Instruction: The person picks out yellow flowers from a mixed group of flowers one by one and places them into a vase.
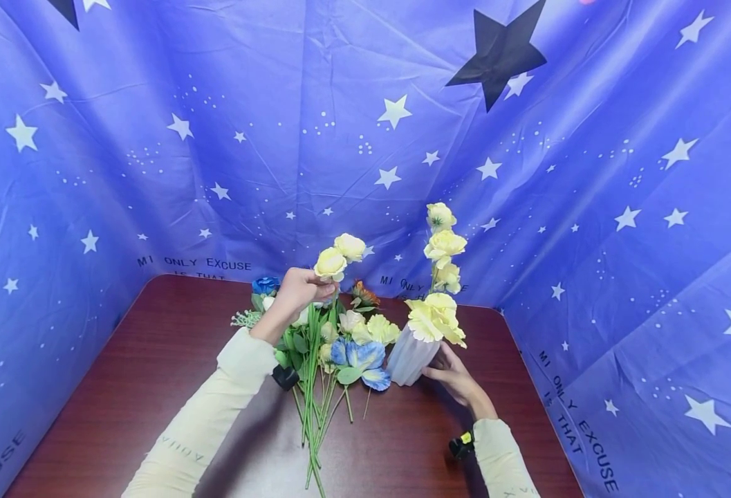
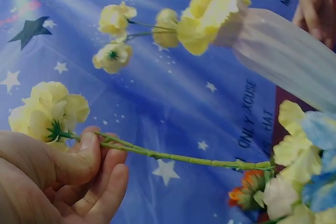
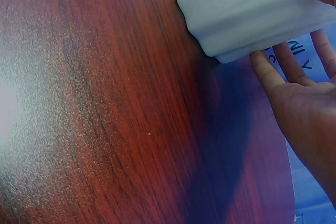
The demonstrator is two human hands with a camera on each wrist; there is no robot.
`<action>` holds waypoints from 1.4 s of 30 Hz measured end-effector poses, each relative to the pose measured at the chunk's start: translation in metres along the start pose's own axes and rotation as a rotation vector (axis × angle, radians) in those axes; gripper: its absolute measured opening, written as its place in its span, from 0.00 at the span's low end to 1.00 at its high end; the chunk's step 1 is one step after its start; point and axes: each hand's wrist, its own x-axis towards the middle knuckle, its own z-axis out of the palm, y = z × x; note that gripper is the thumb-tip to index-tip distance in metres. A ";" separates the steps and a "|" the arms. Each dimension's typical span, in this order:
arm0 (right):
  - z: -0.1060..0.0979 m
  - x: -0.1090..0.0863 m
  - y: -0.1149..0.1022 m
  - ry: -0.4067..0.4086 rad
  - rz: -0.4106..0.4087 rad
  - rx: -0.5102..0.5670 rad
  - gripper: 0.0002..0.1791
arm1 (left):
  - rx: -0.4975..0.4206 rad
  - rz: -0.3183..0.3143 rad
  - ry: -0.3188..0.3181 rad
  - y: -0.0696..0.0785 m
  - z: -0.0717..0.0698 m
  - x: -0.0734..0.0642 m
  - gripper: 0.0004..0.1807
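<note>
While the held stem point(image 2: 199, 159) is green, its blooms point(image 2: 44, 109) are yellow

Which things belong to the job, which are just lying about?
Job, likely:
yellow flower sprig pinched by left hand
fluted white vase in right hand
its yellow blooms
mixed flower pile, probably

Just around, apparently:
star-print backdrop
wood-grain table

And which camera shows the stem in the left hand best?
The left wrist view: the green stem stretches long and close up from the left hand, mostly against blue cloth. The head view shows yellow blooms above the hand, but the stem gets lost among other flowers. The right wrist view doesn't show the stem.
</note>
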 end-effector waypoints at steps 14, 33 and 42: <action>-0.001 -0.001 -0.003 -0.003 0.017 0.006 0.42 | 0.032 0.071 -0.202 0.031 0.013 0.010 0.14; 0.002 -0.001 -0.003 -0.003 0.021 0.003 0.41 | -0.049 0.133 -0.252 0.043 0.037 0.014 0.15; 0.001 -0.001 -0.003 -0.009 0.021 0.002 0.39 | -0.134 0.183 -0.256 0.044 0.047 0.013 0.15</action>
